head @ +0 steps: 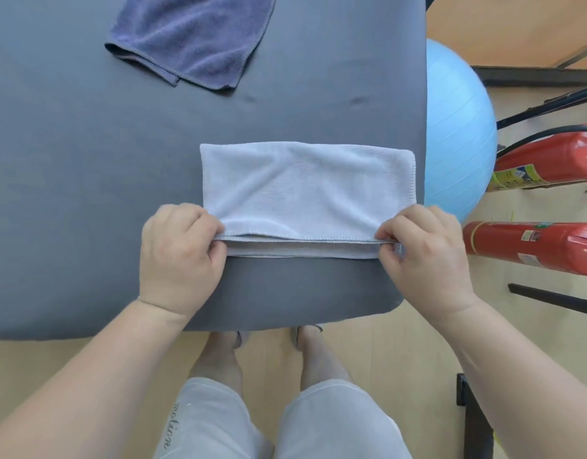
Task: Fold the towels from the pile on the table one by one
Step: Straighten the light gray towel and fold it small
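On the grey table (pixel 87 193), a pale towel (pixel 305 187) folded double, near corners pinched by left hand (pixel 179 253) and right hand (pixel 424 256)

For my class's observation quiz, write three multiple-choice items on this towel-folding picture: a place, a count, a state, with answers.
1. Where is the dark blue towel? A. On the floor. B. On the table, beyond the pale towel. C. Under the pale towel.
2. How many red fire extinguishers lie right of the table? A. One. B. Four. C. Two.
3. What are the left hand and right hand doing? A. Each pinches one end of the pale towel's near edge. B. Both lie flat. C. Only the left hand holds it.
Answers: 1 B, it lies apart, farther off; 2 C, two red cylinders show; 3 A, the hem is gripped at both ends.
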The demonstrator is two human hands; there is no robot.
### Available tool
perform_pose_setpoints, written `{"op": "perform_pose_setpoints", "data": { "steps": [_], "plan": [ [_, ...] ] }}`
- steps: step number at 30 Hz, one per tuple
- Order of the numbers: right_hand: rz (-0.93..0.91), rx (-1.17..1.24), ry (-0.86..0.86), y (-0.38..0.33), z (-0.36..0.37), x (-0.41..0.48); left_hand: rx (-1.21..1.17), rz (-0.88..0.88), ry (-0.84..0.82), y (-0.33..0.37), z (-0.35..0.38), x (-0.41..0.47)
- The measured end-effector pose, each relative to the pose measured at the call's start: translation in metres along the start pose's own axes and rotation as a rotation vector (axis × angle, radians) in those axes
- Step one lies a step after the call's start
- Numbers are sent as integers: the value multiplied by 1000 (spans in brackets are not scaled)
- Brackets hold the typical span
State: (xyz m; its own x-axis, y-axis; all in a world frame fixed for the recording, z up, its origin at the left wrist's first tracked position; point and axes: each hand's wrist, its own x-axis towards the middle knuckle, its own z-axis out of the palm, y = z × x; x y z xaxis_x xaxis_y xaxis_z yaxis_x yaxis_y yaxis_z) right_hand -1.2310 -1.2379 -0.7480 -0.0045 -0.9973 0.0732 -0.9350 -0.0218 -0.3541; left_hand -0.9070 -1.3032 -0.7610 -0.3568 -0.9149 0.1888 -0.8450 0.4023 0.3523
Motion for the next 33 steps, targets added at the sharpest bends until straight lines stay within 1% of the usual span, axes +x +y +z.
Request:
{"op": "perform_pose_setpoints", "data": {
  "steps": [3, 6, 8, 13, 15, 17, 21, 25, 27, 31, 33],
  "plan": [
    [48, -39, -110, 5, 13, -6, 31, -35, -119, -5, 12, -12],
    [77, -86, -120, 3, 19, -5, 69, -55, -151, -5, 17, -12],
    [67, -107, -82, 0, 19, -2, 77, -38, -127, -4, 15, -8],
    [-45, -71, 113, -11, -1, 0, 42, 5, 25, -3, -3, -2],
    [-76, -55, 138, -14, -7, -3, 30, 27, 42, -3, -6, -5],
    [-70, -75, 99, -14, -5, -9, 29, 48, 15, -5, -4, -11],
    [24, -160, -104, -4, 13, -21, 72, 18, -133, -7, 9, -26],
    [75, -151, -165, -5, 16, -21, 56, -44, -179, -2, 9, -23],
    [68, -116, -143, -12, 9, -17, 23, -70, -162, 7, 1, -17],
    [-32, 16, 32, -41, -1, 8, -37, -85, -68, 31, -10, 5],
    [-40, 42, 51, -60, 7, 28, -5, -88, -110, 42, -4, 18]
  ]
}}
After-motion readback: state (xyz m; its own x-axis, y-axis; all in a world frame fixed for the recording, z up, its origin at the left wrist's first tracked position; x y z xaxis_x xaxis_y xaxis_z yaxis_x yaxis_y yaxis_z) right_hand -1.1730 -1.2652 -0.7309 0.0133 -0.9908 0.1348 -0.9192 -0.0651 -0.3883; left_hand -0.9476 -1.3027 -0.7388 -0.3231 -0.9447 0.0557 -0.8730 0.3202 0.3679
